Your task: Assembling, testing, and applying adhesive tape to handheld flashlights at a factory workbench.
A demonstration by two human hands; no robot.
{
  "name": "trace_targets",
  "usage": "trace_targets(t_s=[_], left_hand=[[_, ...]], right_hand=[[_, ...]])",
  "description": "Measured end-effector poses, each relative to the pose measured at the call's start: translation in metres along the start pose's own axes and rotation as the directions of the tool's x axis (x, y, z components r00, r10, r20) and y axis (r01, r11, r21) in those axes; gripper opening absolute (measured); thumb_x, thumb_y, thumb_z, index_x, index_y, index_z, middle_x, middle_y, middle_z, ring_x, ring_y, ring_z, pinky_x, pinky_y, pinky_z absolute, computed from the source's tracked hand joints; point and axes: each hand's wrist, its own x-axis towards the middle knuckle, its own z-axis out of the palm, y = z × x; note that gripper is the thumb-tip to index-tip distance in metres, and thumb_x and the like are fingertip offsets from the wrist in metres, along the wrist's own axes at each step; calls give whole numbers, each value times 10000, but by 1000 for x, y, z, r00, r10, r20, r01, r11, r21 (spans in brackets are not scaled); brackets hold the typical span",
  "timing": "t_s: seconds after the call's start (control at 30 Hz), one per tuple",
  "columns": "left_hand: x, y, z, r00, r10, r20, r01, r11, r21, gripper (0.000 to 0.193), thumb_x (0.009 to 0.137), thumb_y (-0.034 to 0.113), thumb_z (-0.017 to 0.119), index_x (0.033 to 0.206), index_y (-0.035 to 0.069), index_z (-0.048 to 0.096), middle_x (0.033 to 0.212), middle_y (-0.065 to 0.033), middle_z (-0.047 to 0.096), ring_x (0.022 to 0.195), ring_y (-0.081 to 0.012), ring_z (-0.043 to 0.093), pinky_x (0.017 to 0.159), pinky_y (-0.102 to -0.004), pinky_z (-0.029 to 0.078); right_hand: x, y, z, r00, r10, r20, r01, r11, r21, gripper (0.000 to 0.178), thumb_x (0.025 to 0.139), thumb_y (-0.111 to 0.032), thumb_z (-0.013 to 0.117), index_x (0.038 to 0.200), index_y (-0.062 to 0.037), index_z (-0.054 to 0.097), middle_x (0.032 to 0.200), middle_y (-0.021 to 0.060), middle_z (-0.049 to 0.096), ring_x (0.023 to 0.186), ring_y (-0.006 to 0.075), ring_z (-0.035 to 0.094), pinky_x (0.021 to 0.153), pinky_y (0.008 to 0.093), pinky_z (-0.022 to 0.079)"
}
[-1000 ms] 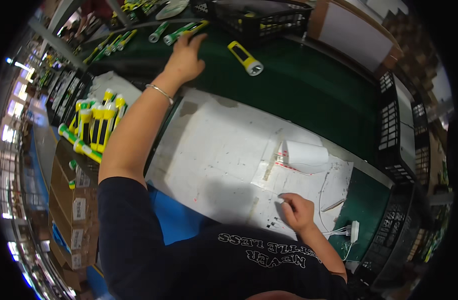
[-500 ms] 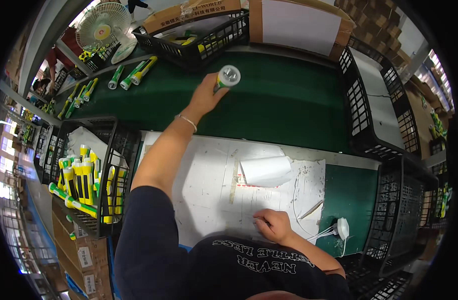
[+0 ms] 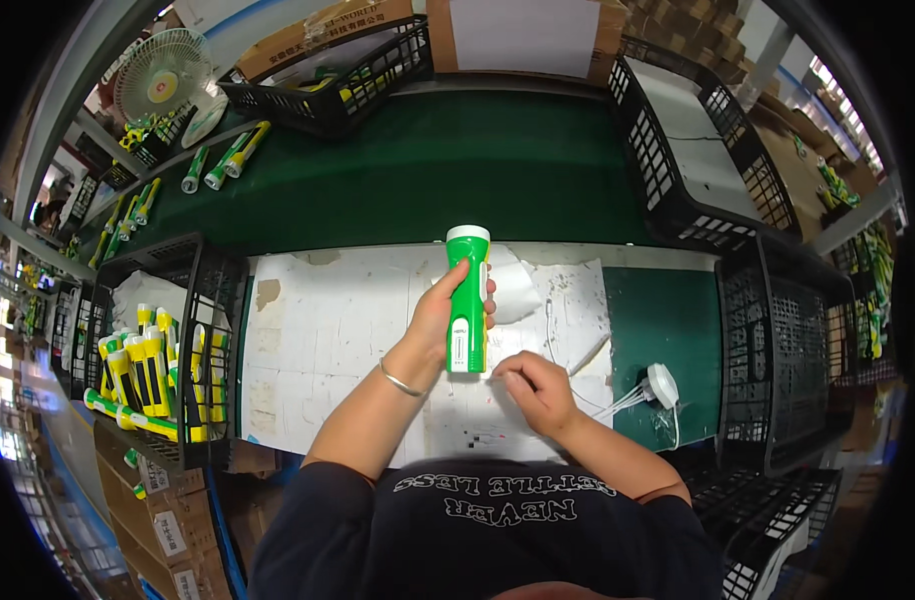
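A green flashlight (image 3: pixel 467 305) with a white head rim and a yellow side stands upright in my view over the white work surface (image 3: pixel 328 340). My left hand (image 3: pixel 440 318) is wrapped round its body, thumb on the front, head end pointing away from me. Just right of the tail end is my right hand (image 3: pixel 540 393), its fingers curled and pressed together. Whether anything is pinched in them cannot be made out. Behind the flashlight lies a curled white sheet (image 3: pixel 516 292), partly covered by it.
At left, a black crate (image 3: pixel 186 400) holds several yellow and green flashlights (image 3: pixel 150 365). More flashlights (image 3: pixel 218 168) lie on the green belt (image 3: pixel 518 160). Black crates (image 3: pixel 658 165) stand on the right. A white round device (image 3: pixel 662 385) with cables sits near my right forearm.
My left hand has come back from over the green belt with the flashlight, now above the white surface. The flashlight has turned so its side shows. My right hand is now close to its tail.
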Motion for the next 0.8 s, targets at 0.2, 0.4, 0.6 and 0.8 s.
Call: trace_targets(t_s=[0.2, 0.4, 0.6, 0.8], left_hand=[[-23, -23, 17, 997, -29, 76, 22, 996, 92, 376, 898, 404, 522, 1091, 80, 514, 852, -53, 563, 672, -150, 550, 553, -297, 481], [-36, -39, 34, 998, 3, 64, -17, 978, 208, 344, 929, 367, 483, 1129, 87, 480, 860, -67, 566, 674, -152, 561, 552, -290, 498], [-55, -34, 45, 950, 66, 306, -113, 984, 138, 492, 958, 477, 327, 1161, 58, 486, 967, -107, 560, 776, -172, 576, 652, -310, 519], [-103, -8, 28, 934, 245, 261, -306, 924, 229, 402, 922, 194, 511, 1268, 58, 358, 1083, -129, 525, 914, -227, 587, 764, -386, 537]], right_hand=[[-19, -16, -23, 992, 120, -45, -122, 992, -34, 104, 862, -93, 548, 863, 6, 578, 741, 92, 559, 623, 145, 515, 584, 266, 422], [-39, -9, -23, 987, 142, -72, -142, 990, 8, 129, 879, -121, 550, 861, 4, 578, 698, 55, 549, 613, 102, 479, 573, 247, 405], [-47, -16, -21, 983, 177, -49, -174, 983, 64, 135, 877, -123, 558, 852, 9, 568, 688, 42, 539, 621, 86, 470, 572, 236, 398], [-50, -12, -4, 983, 178, 35, -181, 981, 73, 129, 872, -117, 563, 865, 11, 566, 708, 38, 551, 637, 82, 479, 586, 235, 405]])
